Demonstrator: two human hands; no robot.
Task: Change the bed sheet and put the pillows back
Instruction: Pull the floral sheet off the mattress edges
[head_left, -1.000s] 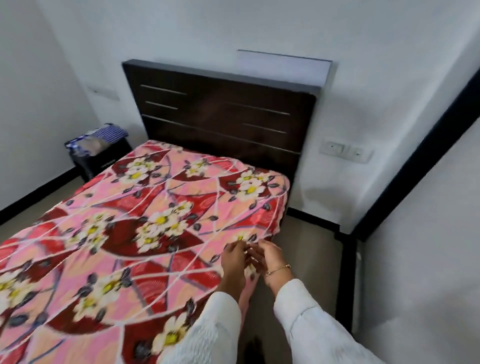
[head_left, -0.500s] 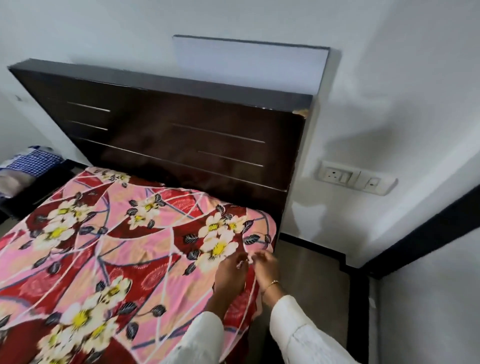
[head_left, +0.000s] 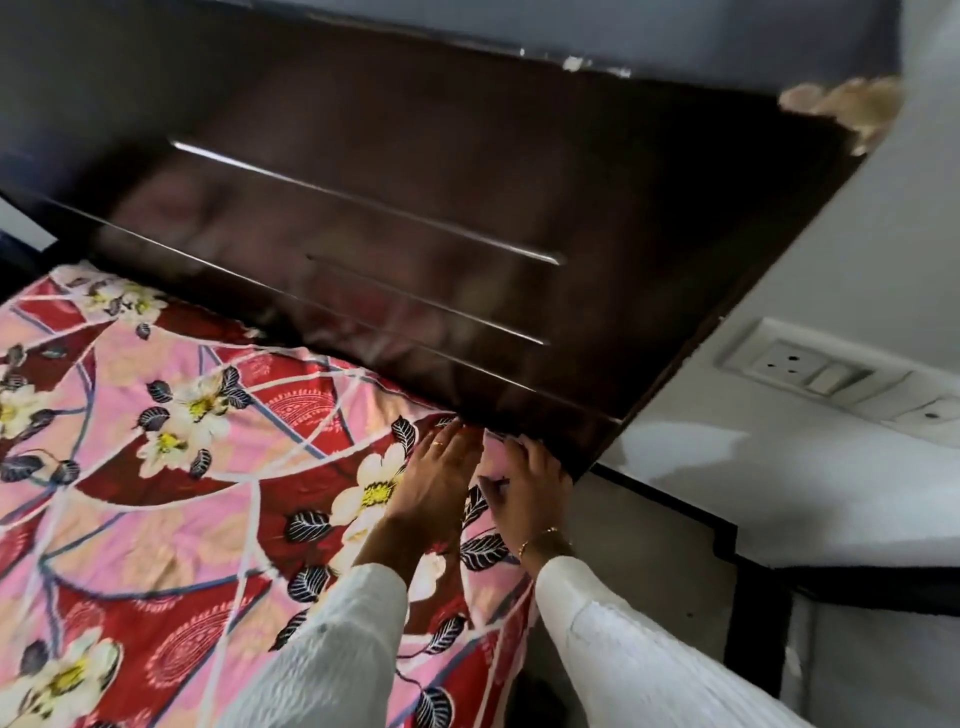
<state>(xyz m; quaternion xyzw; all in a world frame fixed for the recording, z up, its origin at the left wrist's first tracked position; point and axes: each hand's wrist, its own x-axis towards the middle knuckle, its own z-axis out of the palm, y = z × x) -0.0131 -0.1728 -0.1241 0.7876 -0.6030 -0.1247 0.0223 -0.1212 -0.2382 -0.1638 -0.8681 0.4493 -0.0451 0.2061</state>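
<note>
A pink and red floral bed sheet (head_left: 171, 493) covers the mattress up to the dark wooden headboard (head_left: 415, 208). Both hands are at the sheet's top right corner, right where it meets the headboard. My left hand (head_left: 436, 483) lies flat on the sheet with straight fingers pressing toward the gap under the headboard. My right hand (head_left: 530, 478) has its fingers curled over the corner edge of the sheet, pinching the fabric. No pillows are in view.
A white wall with a socket and switch plate (head_left: 821, 374) stands right of the headboard. Grey floor (head_left: 649, 561) with a black skirting strip runs between the bed and the wall. The headboard's top right corner is chipped.
I have moved along the bed's right side toward the headboard, much closer to it. Both hands travelled with the sheet's edge up to the top right corner.
</note>
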